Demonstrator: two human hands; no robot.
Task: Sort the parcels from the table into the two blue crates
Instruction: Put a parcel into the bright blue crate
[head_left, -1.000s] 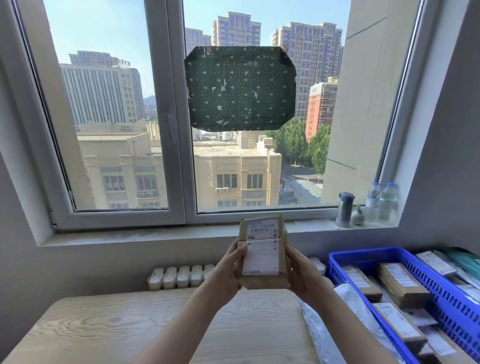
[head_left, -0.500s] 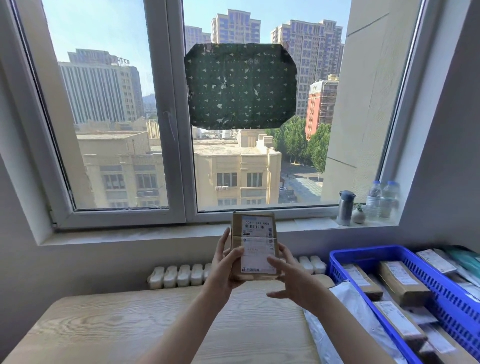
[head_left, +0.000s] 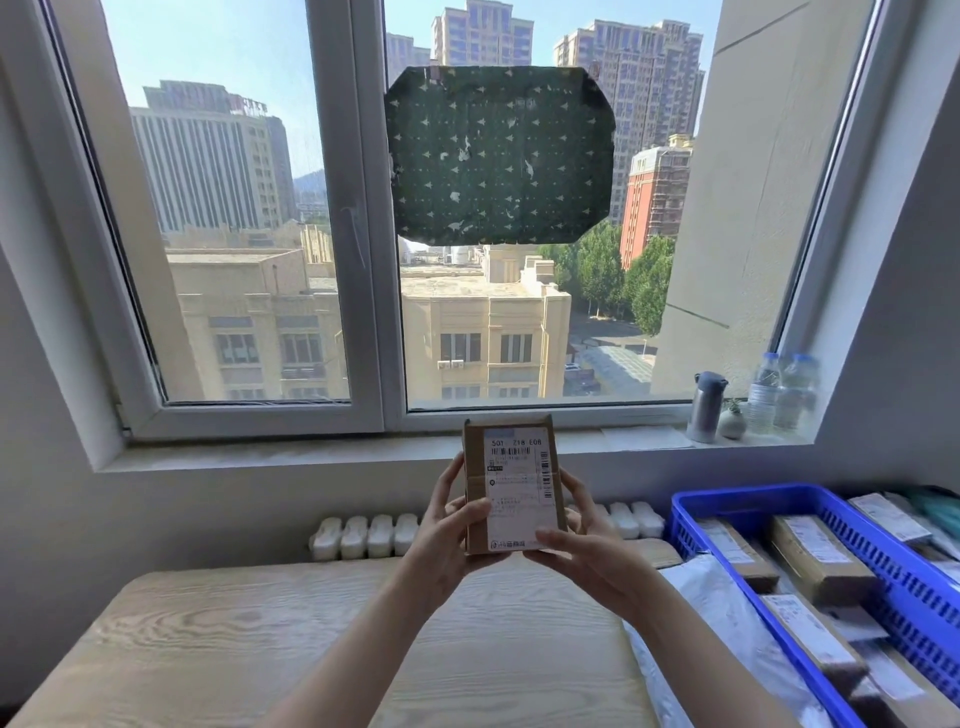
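Observation:
A small brown cardboard parcel (head_left: 511, 483) with a white shipping label stands upright in the air above the wooden table (head_left: 260, 639), its label facing me. My left hand (head_left: 447, 530) grips its left edge, thumb across the front. My right hand (head_left: 582, 545) holds its right side and lower corner, thumb on the label's bottom. A blue crate (head_left: 727, 501) at the right holds several brown boxes with labels. Only one blue crate is in view.
A white plastic mailer (head_left: 727, 618) lies between the table and the crate. More parcels (head_left: 888, 519) lie beyond the crate's right wall. On the window sill stand a grey flask (head_left: 706, 408) and two water bottles (head_left: 784, 392). A white radiator (head_left: 369, 535) sits behind the table.
My right hand has closed back onto the parcel's right side after coming off it. The parcel has turned slightly and now stands squarer to me.

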